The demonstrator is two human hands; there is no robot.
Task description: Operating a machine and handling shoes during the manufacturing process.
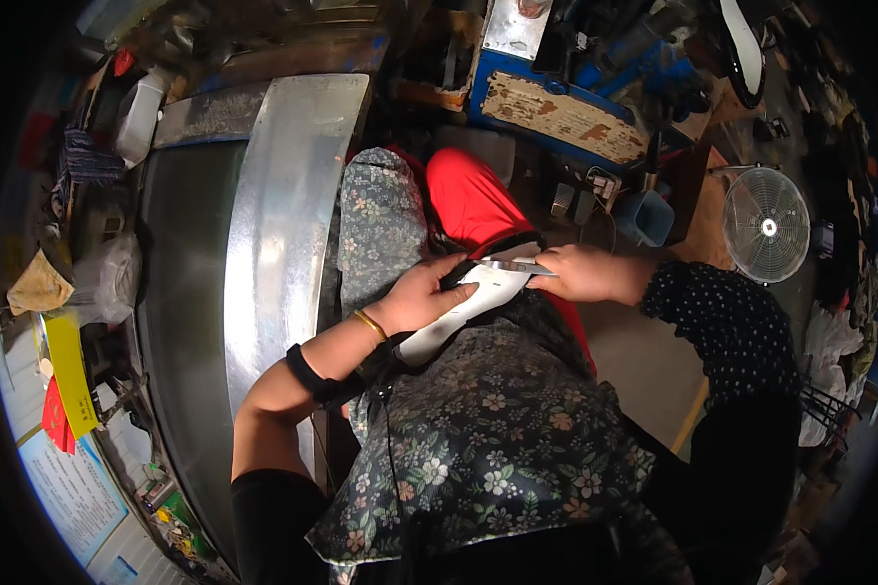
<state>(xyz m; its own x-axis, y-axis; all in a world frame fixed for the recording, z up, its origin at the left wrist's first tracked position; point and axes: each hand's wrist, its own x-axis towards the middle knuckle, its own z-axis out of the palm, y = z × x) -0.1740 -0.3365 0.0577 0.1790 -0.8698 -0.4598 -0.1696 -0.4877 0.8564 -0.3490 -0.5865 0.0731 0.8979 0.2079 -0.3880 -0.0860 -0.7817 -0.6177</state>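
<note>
While one flowered apron (498,439) spreads in the middle, one metal panel (288,195) shines at left

One round fan (770,227) stands at the right. One white sole-shaped piece (488,294) lies at the apron's far edge. Of two hands, the left hand (427,295), nearly closed, holds this piece, its thumb on the white face. The right hand (580,273) has its fingers closed around one silver tool (515,266), whose tip is at the piece's edge.

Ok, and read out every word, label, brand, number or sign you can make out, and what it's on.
None can be read.
Pale blue sheet, lower left: lines of print, too small.
Yellow card above it: dark marks, too small.
Red packet by the card: any marks too blurred.
</note>
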